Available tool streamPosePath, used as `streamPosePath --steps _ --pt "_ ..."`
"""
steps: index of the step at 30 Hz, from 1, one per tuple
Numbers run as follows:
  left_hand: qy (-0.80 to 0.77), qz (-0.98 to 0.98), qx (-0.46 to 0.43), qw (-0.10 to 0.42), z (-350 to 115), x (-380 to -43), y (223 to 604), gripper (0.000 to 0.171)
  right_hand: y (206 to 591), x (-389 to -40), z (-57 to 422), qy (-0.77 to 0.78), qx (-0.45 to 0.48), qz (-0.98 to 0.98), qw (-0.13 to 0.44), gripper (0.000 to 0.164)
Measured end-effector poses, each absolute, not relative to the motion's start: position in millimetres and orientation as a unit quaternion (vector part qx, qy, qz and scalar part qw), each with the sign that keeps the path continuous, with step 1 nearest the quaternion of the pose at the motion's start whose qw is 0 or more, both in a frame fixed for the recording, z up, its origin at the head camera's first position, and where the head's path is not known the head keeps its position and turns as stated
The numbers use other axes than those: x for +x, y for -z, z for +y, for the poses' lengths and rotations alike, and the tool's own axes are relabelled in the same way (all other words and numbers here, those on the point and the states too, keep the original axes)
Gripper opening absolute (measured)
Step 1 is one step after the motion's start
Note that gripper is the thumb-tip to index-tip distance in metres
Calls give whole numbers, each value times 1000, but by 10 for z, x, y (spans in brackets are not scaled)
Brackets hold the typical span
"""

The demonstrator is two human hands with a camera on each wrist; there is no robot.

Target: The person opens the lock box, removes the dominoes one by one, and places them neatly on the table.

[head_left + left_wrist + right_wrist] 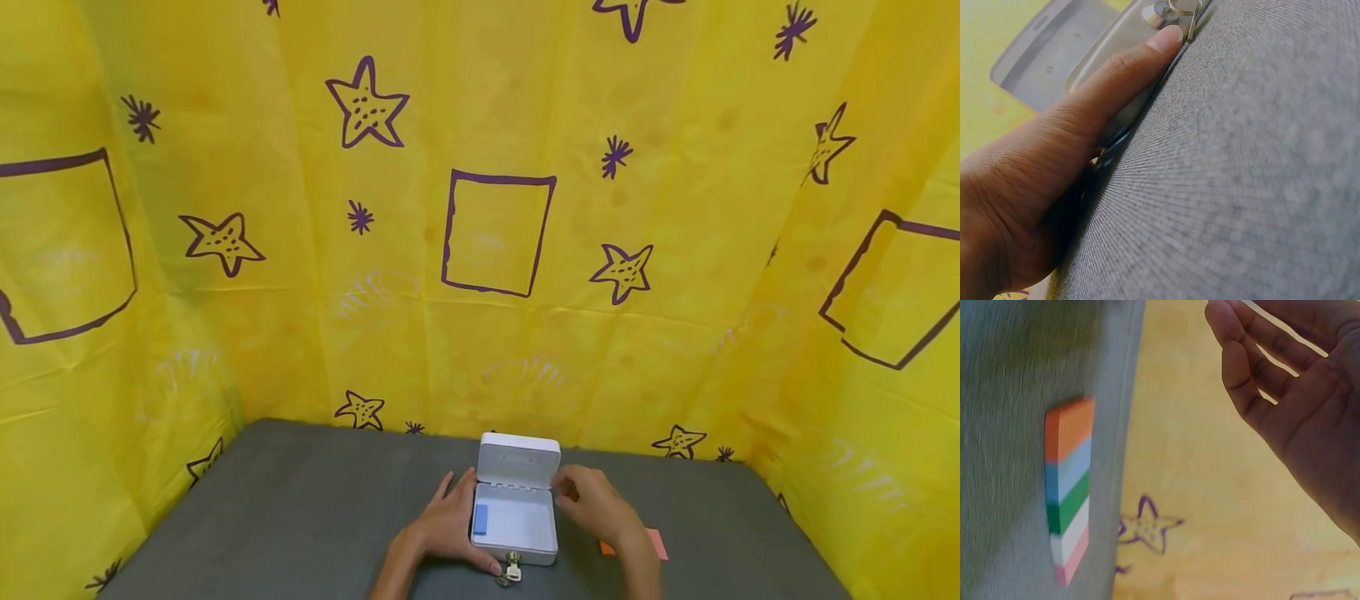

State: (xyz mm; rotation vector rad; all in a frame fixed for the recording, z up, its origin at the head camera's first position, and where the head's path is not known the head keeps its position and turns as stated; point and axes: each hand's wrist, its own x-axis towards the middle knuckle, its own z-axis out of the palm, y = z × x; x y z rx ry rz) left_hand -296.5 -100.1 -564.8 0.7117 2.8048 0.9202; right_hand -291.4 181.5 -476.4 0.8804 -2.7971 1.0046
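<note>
A small white cash box [519,518] stands with its lid [519,461] raised. A flat blue block [481,519] lies inside at its left wall. Keys [513,570] hang from the lock at its front. My left hand [448,521] holds the box at its left side, with the thumb across the front below the lock, as the left wrist view [1041,150] shows. My right hand [596,504] is beside the box's right edge near the hinge, its fingers loosely bent. Nothing shows in it in the right wrist view, where the thumb is out of sight.
Right of the box, partly under my right forearm, a row of coloured blocks [1071,500] lies on the grey table [337,492]: orange, blue, green, white and pink. Yellow cloth [495,350] with purple drawings encloses the table's back and sides.
</note>
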Motion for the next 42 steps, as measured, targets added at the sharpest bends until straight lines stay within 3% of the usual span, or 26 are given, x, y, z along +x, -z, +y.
streamPosePath --steps 7,13,30,36,42 --pt "-298 925 232 48 -995 -2942 5625 137 4794 -2927 1426 -304 323 -896 -21 10" --pt "-296 925 233 43 -998 -2937 5612 135 4891 -2913 1170 -263 358 -896 2 11" --pt "-270 933 239 19 -983 -2956 5627 134 5051 -2856 824 -176 295 -939 24 15" --pt "-268 933 237 23 -981 -2950 5633 134 5147 -2833 761 -125 276 -952 51 30" --pt "-277 931 235 32 -983 -2939 5636 131 5193 -2842 738 -128 267 -954 46 28"
